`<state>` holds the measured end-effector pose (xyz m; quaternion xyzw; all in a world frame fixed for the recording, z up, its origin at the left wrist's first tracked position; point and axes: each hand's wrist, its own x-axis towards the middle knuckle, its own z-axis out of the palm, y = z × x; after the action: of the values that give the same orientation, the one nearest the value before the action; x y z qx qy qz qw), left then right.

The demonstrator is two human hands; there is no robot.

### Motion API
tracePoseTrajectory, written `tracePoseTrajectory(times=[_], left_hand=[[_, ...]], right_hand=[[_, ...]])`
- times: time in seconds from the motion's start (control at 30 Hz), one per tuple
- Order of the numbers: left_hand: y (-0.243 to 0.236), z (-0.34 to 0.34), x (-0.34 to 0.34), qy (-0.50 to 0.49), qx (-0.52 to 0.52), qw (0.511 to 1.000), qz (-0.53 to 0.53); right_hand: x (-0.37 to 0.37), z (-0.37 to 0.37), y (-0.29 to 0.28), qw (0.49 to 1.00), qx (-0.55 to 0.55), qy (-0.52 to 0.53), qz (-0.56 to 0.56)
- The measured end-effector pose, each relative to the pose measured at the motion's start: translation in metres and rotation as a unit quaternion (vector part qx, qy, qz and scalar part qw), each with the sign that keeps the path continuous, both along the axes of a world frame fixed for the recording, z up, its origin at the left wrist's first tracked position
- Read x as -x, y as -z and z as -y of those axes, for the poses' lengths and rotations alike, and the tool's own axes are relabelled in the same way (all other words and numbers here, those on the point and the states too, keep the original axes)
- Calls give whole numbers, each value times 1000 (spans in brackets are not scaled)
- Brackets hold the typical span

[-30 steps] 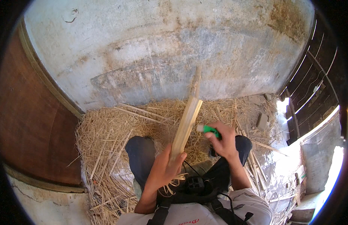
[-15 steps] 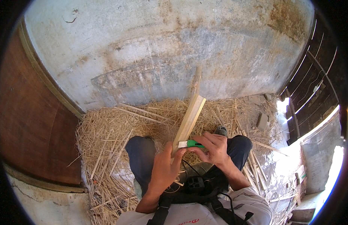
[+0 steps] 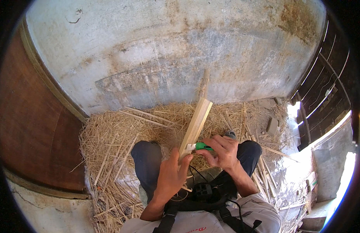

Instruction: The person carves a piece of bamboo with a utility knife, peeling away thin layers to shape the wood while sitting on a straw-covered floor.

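Observation:
A bundle of pale bamboo strips [image 3: 196,122] slants up and away from my lap, its far end raised towards the wall. My left hand [image 3: 172,173] is closed around the near end, thumb and fingers on either side. In my right hand [image 3: 223,152] is a green-handled utility knife [image 3: 203,146], gripped between thumb and fingers. Its wide blade points left and lies against the strips just beyond my left fingertips. I cannot tell how deep the edge sits.
Straw-like shavings [image 3: 110,128] and loose strips [image 3: 114,159] cover the floor around my knees. An upright stick [image 3: 203,83] leans at the stained wall [image 3: 156,50]. A brown panel [image 3: 40,116] stands left; a block [image 3: 272,126] lies right, near dark slatted boards [image 3: 323,85].
The knife and my right hand have shifted slightly up and to the right along the strips. My left hand keeps its hold nearly in place.

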<state>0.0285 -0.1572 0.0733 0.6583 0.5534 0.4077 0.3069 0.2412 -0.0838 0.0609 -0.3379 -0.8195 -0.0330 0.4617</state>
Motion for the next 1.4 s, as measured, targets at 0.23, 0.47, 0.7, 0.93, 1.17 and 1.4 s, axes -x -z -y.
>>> tracePoseTrajectory(times=[0.23, 0.47, 0.7, 0.93, 1.17, 1.4], left_hand=[[9, 9, 3, 10, 34, 999, -2], [19, 13, 7, 21, 39, 999, 10], [11, 22, 10, 41, 83, 995, 26], [31, 33, 28, 77, 151, 985, 39], [27, 14, 37, 101, 174, 952, 232], [7, -7, 46, 111, 136, 955, 237]], right_hand=[[-14, -17, 0, 998, 12, 56, -39], [-23, -40, -3, 996, -1, 63, -57], [-64, -78, 35, 954, -78, 280, -73], [-91, -65, -2, 933, 202, 291, -63], [-76, -44, 11, 949, 222, 223, 3], [-67, -37, 3, 955, 195, 221, -11]])
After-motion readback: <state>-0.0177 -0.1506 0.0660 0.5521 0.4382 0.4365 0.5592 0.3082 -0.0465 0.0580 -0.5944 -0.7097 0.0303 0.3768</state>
